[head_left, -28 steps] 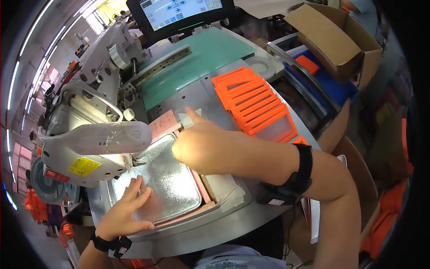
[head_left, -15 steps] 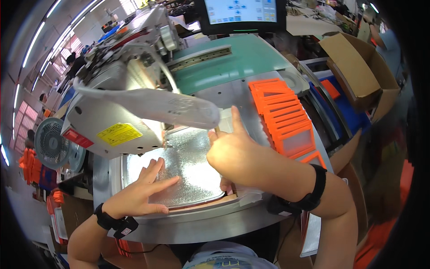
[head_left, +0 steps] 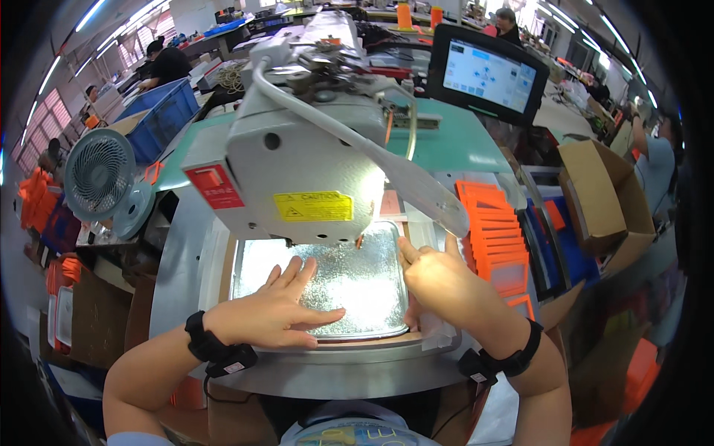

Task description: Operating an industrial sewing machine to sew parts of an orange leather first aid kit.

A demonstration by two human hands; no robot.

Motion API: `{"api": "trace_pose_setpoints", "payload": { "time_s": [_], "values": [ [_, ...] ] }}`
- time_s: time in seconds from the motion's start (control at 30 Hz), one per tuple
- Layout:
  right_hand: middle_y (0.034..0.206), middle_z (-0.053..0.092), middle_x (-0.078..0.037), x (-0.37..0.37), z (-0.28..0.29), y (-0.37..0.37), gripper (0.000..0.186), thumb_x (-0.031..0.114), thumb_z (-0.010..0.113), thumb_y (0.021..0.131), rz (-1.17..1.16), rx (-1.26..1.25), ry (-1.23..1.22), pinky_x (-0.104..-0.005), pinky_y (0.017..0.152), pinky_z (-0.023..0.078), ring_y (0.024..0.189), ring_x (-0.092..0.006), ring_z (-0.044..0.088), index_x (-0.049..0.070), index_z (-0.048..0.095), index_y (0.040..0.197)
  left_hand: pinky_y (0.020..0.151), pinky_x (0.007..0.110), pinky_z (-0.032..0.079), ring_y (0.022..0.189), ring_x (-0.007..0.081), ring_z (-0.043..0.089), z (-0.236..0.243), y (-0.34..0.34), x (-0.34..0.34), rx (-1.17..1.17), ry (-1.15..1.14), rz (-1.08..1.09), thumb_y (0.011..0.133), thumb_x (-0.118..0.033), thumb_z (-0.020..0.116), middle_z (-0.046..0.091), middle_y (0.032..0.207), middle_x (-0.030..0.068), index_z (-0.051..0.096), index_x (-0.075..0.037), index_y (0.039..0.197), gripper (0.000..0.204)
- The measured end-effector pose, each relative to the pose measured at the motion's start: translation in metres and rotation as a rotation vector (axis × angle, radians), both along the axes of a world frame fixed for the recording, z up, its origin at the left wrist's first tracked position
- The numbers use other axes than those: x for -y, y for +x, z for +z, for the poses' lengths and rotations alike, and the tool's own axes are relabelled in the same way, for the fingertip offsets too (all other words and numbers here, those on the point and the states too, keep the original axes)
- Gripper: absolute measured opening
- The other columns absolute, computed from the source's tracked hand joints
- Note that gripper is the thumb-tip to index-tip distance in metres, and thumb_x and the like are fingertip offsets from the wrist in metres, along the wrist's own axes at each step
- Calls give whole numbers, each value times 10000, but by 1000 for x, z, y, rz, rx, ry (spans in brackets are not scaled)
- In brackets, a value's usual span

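We press our left hand (head_left: pixel 271 316) flat with fingers spread on the silvery quilted sheet (head_left: pixel 349 286) under the sewing machine (head_left: pixel 297 171), right hand (head_left: pixel 439 282) curled at its 3 o'clock edge; it looks light, floppy, best held by its edges.

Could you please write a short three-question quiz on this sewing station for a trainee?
1. True or false: the left hand lies flat on the silver sheet.
2. Which hand is nearer the stack of orange pieces: A left, B right?
3. What round thing stands at the left of the sewing machine head?

Key
1. True. Its palm and spread fingers rest on the sheet.
2. B. The right hand is at the sheet's right edge, beside the stack.
3. A small grey fan.
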State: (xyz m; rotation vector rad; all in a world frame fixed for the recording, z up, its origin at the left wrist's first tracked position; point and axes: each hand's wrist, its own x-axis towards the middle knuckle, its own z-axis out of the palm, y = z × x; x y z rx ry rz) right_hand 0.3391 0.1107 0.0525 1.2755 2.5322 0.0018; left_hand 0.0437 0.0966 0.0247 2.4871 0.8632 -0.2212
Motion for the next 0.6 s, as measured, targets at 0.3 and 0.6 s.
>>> {"api": "trace_pose_setpoints", "payload": {
  "time_s": [0.3,0.6],
  "values": [
    [1460,504,-181,-4,-2,0,1049,506,875,555,-26,-1,-40,-779,1095,187,1125,-295,645,-82,533,1353,1185,620,163,1472,590,55,-2,-1,-1,11,36,56,917,-614,583,109,1557,433,370,-241,1556,770],
    [1465,488,-173,-2,1,2,1029,473,867,586,-41,-53,-64,-750,1117,199,1156,-319,628,-81,500,1371,1148,676,221,1475,556,146,7,3,-3,-74,48,54,864,-607,657,129,1569,400,304,-199,1581,897]
  ]
}}
